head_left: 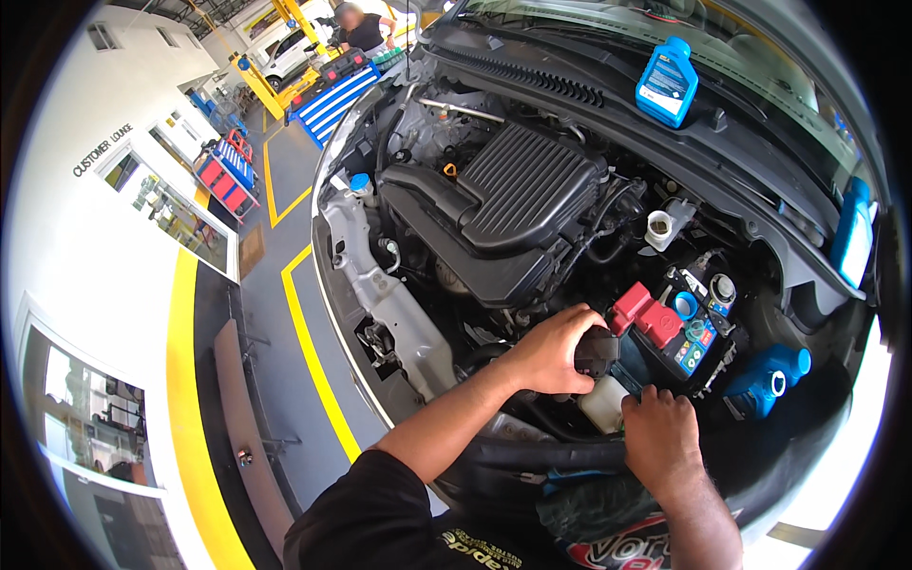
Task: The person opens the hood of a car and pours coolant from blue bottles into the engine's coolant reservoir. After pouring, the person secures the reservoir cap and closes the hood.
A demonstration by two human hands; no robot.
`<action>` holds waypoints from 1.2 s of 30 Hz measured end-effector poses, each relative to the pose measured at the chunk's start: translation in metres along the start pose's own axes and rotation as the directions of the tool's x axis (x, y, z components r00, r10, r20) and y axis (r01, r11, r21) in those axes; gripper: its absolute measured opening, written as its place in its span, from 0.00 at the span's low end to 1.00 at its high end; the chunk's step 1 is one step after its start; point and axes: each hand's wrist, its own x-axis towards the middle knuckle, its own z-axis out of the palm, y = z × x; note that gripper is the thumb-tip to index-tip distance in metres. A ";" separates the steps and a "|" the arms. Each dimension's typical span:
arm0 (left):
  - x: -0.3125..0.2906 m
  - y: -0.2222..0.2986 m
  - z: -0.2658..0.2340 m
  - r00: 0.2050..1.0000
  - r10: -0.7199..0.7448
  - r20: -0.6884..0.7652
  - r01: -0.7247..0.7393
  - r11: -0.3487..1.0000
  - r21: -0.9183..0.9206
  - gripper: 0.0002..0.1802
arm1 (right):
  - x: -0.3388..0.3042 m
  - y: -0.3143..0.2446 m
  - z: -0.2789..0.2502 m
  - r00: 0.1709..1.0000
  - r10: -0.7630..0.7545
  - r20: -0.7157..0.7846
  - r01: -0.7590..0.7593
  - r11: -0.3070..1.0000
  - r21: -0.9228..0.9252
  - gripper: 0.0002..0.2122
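Observation:
My left hand [556, 351] reaches into the near part of the engine bay, its thumb and fingers closed around a black plastic box-shaped part [598, 351]. Just below that part sits a whitish plastic tank [602, 407]. Against the tank's right side is my right hand [662, 427], fingers curled in; what they grip is hidden beneath them. Beyond both hands, a red terminal cover [648, 315] lies over the car battery [693, 353]. A blue cap [684, 304] and a round metal-coloured cap [722, 288] rest on top of the battery.
A white reservoir [659, 228] stands uncapped behind the battery. Blue bottles stand by the windscreen [667, 84], at the right edge [853, 233] and on the near right fender [768, 382]. The black engine cover [532, 185] fills the middle. Another person [364, 31] is far off.

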 end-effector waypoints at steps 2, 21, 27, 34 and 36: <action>0.000 0.000 0.000 1.000 0.016 -0.007 -0.015 1.000 0.007 0.38 | 0.000 -0.003 0.003 1.000 0.014 -0.002 -0.014 1.000 0.014 0.12; 0.000 -0.007 0.001 1.000 -0.026 0.014 0.026 1.000 0.010 0.39 | 0.003 0.002 0.008 0.998 -0.062 -0.023 0.064 0.993 0.096 0.13; 0.002 -0.004 -0.002 1.000 -0.028 0.002 0.028 1.000 -0.011 0.39 | 0.002 0.001 0.004 0.996 -0.087 0.024 0.086 0.996 0.025 0.12; 0.002 -0.009 -0.001 1.000 -0.004 -0.009 0.005 1.000 0.024 0.37 | 0.002 0.002 0.005 0.996 -0.086 -0.013 0.086 0.995 0.057 0.11; 0.004 -0.009 -0.003 1.000 -0.012 0.001 0.012 1.000 0.023 0.37 | 0.004 0.003 0.005 0.996 -0.089 0.012 0.088 0.995 0.043 0.12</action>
